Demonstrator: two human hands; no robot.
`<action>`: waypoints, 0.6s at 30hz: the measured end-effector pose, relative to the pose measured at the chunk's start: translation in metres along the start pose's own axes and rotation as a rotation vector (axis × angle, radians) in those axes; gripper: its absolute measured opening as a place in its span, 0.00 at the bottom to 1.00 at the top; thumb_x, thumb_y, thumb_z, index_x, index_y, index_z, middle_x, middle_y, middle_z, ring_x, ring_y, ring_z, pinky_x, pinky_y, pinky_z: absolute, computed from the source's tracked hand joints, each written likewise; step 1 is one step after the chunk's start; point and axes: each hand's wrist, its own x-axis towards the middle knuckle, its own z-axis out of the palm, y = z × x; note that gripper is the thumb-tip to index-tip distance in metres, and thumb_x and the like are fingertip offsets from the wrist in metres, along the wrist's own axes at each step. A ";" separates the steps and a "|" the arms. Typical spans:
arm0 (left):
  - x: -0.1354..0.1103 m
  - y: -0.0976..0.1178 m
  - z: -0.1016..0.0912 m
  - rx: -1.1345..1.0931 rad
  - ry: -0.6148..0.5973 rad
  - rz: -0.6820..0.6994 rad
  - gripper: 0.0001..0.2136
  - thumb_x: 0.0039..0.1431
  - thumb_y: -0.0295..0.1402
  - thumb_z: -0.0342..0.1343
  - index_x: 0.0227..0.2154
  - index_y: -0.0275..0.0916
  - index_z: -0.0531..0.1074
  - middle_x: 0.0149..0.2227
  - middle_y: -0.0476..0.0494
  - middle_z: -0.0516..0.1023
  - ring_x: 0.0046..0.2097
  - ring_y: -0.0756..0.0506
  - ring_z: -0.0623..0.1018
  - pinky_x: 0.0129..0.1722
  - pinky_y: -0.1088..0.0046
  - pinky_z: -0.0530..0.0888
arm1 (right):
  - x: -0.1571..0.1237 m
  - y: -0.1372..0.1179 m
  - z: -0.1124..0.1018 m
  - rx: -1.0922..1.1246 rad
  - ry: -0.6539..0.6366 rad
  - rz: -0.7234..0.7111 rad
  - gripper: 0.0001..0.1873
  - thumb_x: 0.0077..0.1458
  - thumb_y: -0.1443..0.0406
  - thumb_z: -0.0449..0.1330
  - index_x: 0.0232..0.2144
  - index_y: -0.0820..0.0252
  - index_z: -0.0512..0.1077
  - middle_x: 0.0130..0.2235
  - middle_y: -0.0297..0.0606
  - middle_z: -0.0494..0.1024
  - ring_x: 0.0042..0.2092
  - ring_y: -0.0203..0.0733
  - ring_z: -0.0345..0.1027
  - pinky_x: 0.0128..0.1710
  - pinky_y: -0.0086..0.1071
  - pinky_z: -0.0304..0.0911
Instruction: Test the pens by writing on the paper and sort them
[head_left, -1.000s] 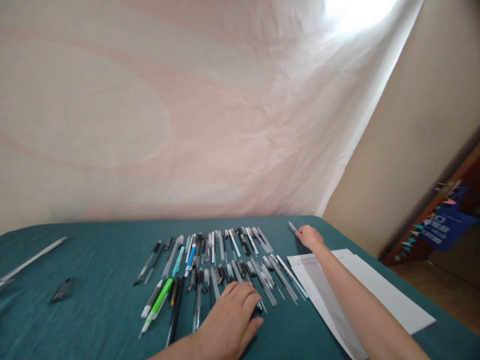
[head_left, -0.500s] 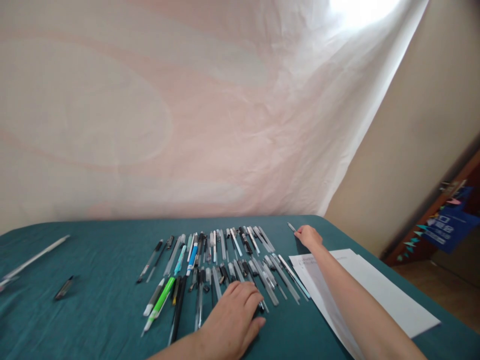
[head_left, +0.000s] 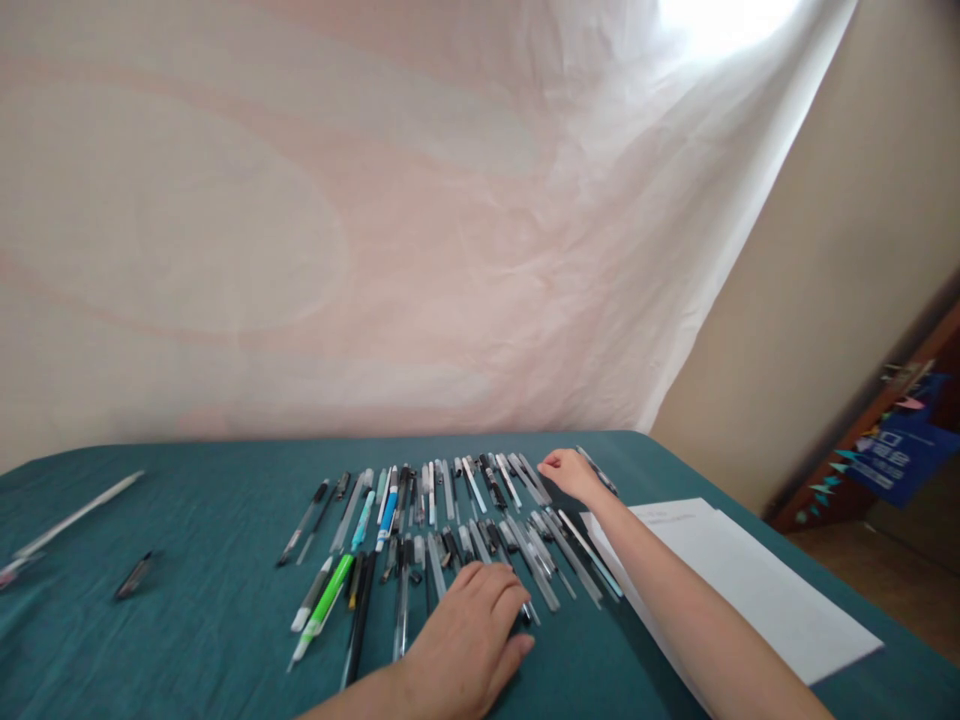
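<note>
Teal and round-cornered, the table [head_left: 225,650] carries slim, mostly clear plastic pens [head_left: 448,492] in rows short of its far edge. We cannot tell whether the right hand's [head_left: 572,474] curled fingers, or the left hand's [head_left: 471,632], grip any; a sideways brush could skew neighbours.

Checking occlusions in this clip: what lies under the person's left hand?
Pens show at the edges of the left hand; whatever its palm covers cannot be seen.

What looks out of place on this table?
A short dark object and a long white stick lie to the left, apart from the pens in rough rows. They look like strays; I see no spill.
</note>
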 end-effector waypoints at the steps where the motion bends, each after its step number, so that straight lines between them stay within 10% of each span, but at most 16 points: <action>1: 0.000 0.000 0.000 0.001 0.001 0.003 0.14 0.59 0.34 0.43 0.48 0.41 0.61 0.49 0.43 0.66 0.53 0.44 0.63 0.55 0.61 0.56 | -0.001 -0.004 0.003 0.004 -0.005 -0.007 0.12 0.49 0.57 0.57 0.33 0.56 0.74 0.36 0.39 0.78 0.38 0.41 0.69 0.34 0.27 0.58; 18: -0.001 0.000 -0.001 -0.003 0.002 0.014 0.14 0.59 0.35 0.43 0.48 0.41 0.61 0.49 0.43 0.67 0.53 0.43 0.63 0.55 0.61 0.56 | 0.001 -0.010 0.018 -0.097 -0.036 0.006 0.17 0.47 0.64 0.57 0.42 0.62 0.66 0.39 0.42 0.75 0.38 0.39 0.68 0.34 0.27 0.56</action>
